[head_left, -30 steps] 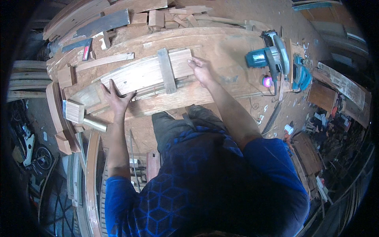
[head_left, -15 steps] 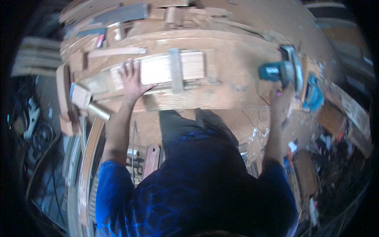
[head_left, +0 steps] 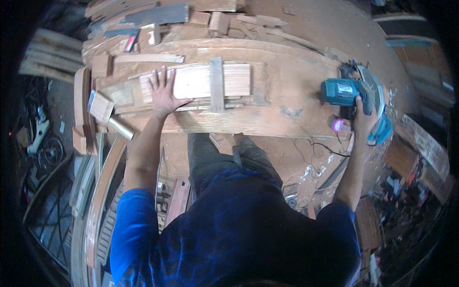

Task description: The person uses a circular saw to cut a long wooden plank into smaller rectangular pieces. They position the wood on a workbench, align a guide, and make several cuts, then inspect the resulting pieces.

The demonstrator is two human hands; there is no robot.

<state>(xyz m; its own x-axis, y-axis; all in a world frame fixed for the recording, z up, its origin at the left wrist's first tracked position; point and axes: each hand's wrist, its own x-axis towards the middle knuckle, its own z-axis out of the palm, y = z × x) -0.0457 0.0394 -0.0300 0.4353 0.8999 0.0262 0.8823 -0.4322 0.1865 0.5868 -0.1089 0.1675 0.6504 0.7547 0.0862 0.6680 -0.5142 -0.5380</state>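
Teal-and-black circular saw (head_left: 340,92) lay at right end of broad wooden work surface (head_left: 289,91). Right hand (head_left: 366,118), formerly at pale rectangular wooden board (head_left: 193,82), had curled around saw handle (head_left: 368,98). Left hand (head_left: 165,99) stayed spread flat on board, left of centre; steadying apparently fell to left alone.

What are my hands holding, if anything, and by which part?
The right hand holds the saw by its handle; the left hand holds nothing, lying spread on the board.
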